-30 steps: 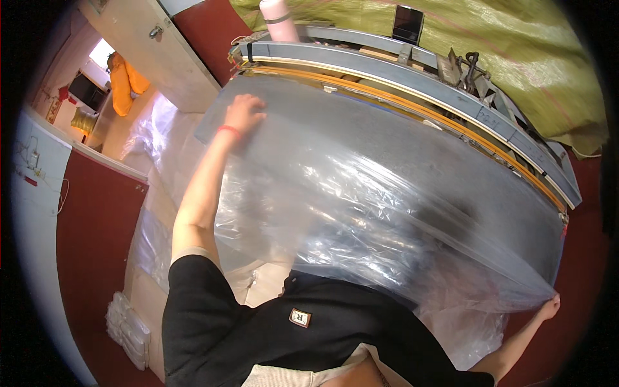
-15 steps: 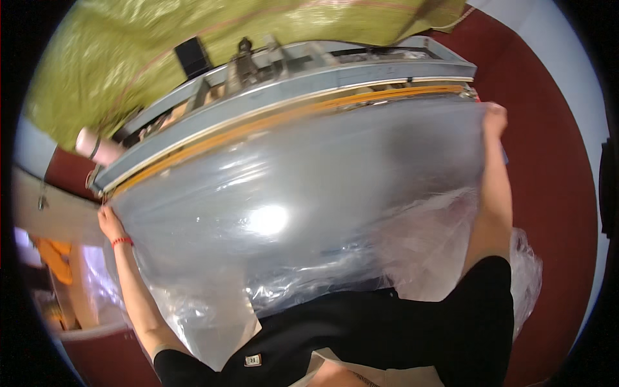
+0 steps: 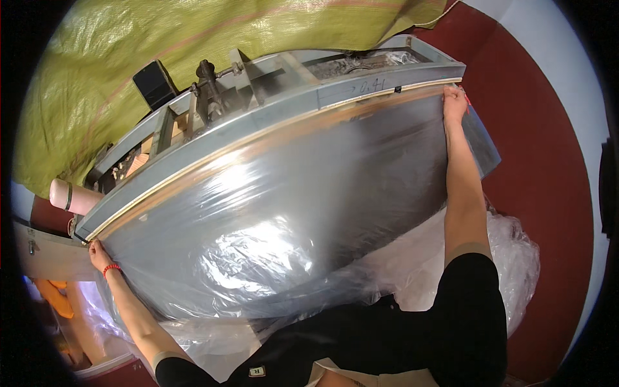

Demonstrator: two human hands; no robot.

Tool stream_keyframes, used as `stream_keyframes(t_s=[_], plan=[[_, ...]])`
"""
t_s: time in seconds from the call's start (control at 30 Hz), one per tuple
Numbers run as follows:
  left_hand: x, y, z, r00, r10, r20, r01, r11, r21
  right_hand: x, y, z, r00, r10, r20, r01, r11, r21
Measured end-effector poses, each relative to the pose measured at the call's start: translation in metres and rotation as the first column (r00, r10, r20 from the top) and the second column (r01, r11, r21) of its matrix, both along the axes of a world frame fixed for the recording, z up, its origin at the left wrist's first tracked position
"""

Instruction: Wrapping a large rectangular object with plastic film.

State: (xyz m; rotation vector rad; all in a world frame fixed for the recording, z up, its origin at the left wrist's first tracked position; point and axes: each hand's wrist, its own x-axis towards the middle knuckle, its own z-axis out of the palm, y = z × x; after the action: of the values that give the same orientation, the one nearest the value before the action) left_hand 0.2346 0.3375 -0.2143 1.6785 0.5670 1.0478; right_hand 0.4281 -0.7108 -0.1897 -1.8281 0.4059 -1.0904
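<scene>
A wide sheet of clear plastic film point(image 3: 290, 187) is stretched between my two hands, its far edge lying along a long grey metal frame point(image 3: 258, 119). My left hand point(image 3: 98, 255), with a red bracelet at the wrist, is closed on the film's left corner by the frame's near left end. At the frame's right end my right hand point(image 3: 454, 104) grips the other corner in a fist. Under the film's far edge shows a brownish-orange strip point(image 3: 309, 122). The film's near part sags in shiny folds toward my body.
Yellow-green woven sheeting point(image 3: 213, 39) covers the area behind the frame. A black phone-like device point(image 3: 155, 85) stands at the frame's back, and a pink cylinder point(image 3: 77, 197) at its left end. Crumpled clear film point(image 3: 512, 264) lies to the right over dark red floor point(image 3: 548, 187).
Both hands have come to the frame's front edge, the left moving nearer and the right shifting left and farther. The film now covers the orange strip, and its glare has shifted.
</scene>
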Motion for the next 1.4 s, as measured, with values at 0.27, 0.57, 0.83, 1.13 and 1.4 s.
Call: stream_keyframes(t_s=[0.27,0.57,0.83,1.13,1.4], plan=[[-0.003,-0.034,0.018,0.998,-0.025,0.058,0.034,0.988,-0.153,-0.014,0.003,0.028,0.994,0.106,0.032,-0.109,0.981,0.159],[-0.009,-0.053,0.029,0.999,0.016,0.034,-0.007,0.964,-0.265,-0.025,0.024,0.04,0.982,0.153,-0.112,-0.115,0.95,0.29],[-0.085,-0.11,0.083,0.956,-0.246,-0.159,0.26,0.963,0.076,-0.111,0.021,0.076,0.984,0.078,-0.158,-0.075,0.997,0.029],[-0.158,-0.222,0.148,0.872,-0.485,-0.061,0.485,0.874,-0.016,-0.136,0.13,0.117,0.991,0.123,-0.049,-0.13,0.838,-0.531],[-0.219,-0.232,0.169,0.867,-0.481,-0.132,0.495,0.863,0.102,-0.21,0.546,0.133,0.167,0.942,-0.292,-0.861,-0.005,-0.508]])
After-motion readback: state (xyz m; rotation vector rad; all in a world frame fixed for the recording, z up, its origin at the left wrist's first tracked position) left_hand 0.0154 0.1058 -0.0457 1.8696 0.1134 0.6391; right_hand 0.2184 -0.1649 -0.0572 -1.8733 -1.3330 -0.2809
